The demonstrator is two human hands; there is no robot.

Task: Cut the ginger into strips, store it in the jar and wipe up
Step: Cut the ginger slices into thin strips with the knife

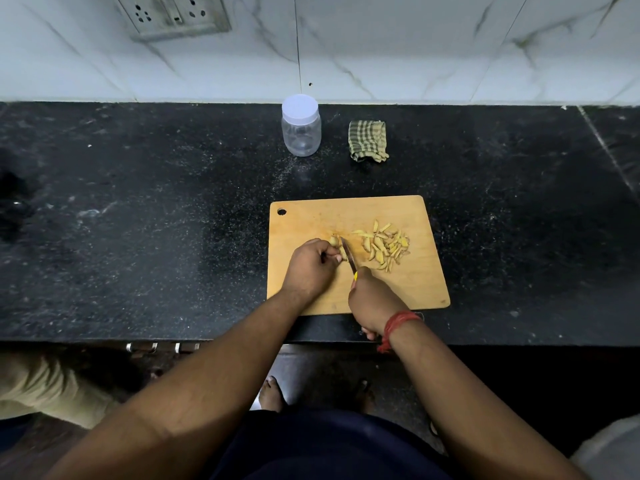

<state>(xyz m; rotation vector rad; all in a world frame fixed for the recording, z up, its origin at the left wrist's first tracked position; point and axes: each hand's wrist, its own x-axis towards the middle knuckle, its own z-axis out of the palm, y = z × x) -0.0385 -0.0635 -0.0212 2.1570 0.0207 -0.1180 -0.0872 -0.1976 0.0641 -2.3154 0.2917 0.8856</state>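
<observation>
A wooden cutting board [311, 220] lies on the black counter. My left hand [311, 268] pinches a small piece of ginger [334, 241] on the board. My right hand [372, 301] grips a knife [348, 254] by its yellow handle, the blade standing right beside the ginger piece. A pile of cut ginger strips [384, 245] lies to the right of the blade. Behind the board stands a clear plastic jar [301, 128] with its white lid on. A folded green checked cloth [367, 140] lies to the jar's right.
The black stone counter [138, 220] runs wide to both sides, backed by a white marble-tiled wall [415, 46] with a socket plate [173, 15] at upper left. My bare feet show on the floor below the counter's front edge.
</observation>
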